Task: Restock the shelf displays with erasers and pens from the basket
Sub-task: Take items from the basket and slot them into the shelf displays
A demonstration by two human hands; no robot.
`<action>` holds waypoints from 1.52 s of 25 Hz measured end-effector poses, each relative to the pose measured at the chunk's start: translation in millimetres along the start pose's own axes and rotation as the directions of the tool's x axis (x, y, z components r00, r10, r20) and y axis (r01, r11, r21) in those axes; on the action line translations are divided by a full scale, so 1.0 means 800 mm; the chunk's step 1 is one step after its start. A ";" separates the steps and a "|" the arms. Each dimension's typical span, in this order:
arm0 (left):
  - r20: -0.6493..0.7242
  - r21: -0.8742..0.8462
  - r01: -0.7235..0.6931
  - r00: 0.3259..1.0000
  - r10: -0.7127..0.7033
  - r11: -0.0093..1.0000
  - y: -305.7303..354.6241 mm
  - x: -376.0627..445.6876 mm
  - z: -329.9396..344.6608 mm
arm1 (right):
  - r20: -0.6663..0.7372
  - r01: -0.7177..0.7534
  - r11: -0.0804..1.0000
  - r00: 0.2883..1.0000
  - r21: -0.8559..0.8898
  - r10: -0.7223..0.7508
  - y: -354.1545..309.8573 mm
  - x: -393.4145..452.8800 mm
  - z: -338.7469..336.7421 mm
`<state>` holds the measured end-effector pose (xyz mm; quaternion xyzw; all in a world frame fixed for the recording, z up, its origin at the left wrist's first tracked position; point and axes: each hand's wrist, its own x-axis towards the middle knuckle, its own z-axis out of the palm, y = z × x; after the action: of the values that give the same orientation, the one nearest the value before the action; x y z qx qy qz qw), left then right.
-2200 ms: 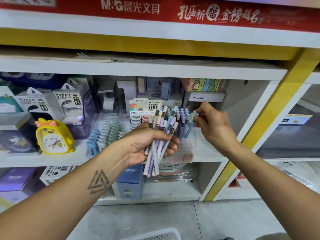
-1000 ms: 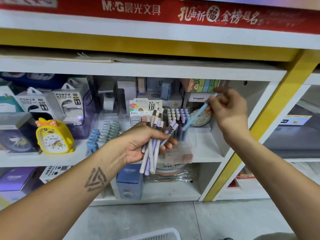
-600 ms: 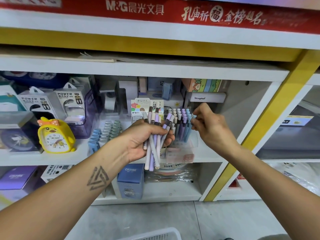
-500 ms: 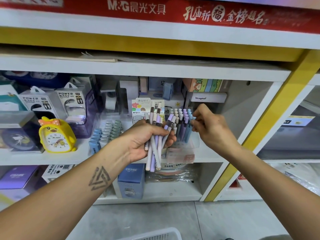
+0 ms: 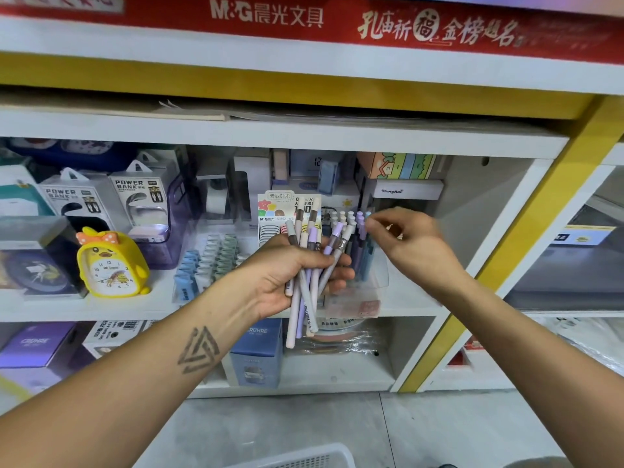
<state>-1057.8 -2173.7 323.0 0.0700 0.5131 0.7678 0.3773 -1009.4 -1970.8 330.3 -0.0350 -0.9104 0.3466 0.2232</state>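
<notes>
Shelf (image 5: pixel 270 138) of white boards fills the view, crowded with stationery and boxed goods, a red banner (image 5: pixel 304 21) running above it. Low at the frame's bottom edge, the rim of a white basket (image 5: pixel 304 457) shows on the grey floor. On the middle board sit two power bank boxes (image 5: pixel 111 201) at left, a yellow duck clock (image 5: pixel 108 265) in front of them, and a clear pen holder (image 5: pixel 368 265) packed with upright pens. Left hand (image 5: pixel 287 278), palm up, fingers curled round a fanned bundle of pens (image 5: pixel 312 265) in lilac, cream and grey, held just before the holder. Right hand (image 5: pixel 408 241) blurred, fingertips drawn together at the pen tops in the holder; cannot tell whether it pinches one.
</notes>
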 end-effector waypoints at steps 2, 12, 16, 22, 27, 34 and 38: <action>0.000 0.004 -0.003 1.000 0.003 1.000 0.000 0.000 0.002 | 0.129 -0.191 0.922 0.979 0.337 0.156 -0.015 -0.001 0.007; -0.090 -0.012 0.028 0.996 -0.028 1.000 0.016 -0.004 -0.015 | -0.148 -0.146 0.765 0.942 0.627 0.301 -0.018 0.017 -0.017; -0.161 0.026 0.029 0.987 -0.024 0.999 0.025 -0.006 -0.023 | -0.115 -0.023 0.914 0.991 0.404 0.076 -0.017 0.005 -0.007; -0.135 0.047 0.042 0.990 -0.036 0.998 0.019 -0.006 -0.025 | 0.060 0.108 0.976 0.991 0.186 -0.121 -0.005 -0.008 0.015; -0.132 0.031 0.051 0.990 -0.047 0.998 0.018 -0.008 -0.025 | 0.149 0.204 0.978 0.966 0.054 -0.210 0.001 -0.018 0.021; -0.123 0.010 0.060 0.991 -0.058 0.998 0.012 -0.009 -0.019 | 0.212 0.298 0.954 0.935 -0.026 -0.286 0.002 -0.024 0.018; -0.037 0.009 0.067 0.997 -0.066 0.998 0.009 -0.016 -0.012 | 0.161 0.292 0.947 0.949 -0.134 -0.270 -0.010 -0.019 0.015</action>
<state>-1057.4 -2190.5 328.2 0.0407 0.5259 0.7533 0.3928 -1000.3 -1987.4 321.5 0.1024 -0.9438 0.2405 0.2025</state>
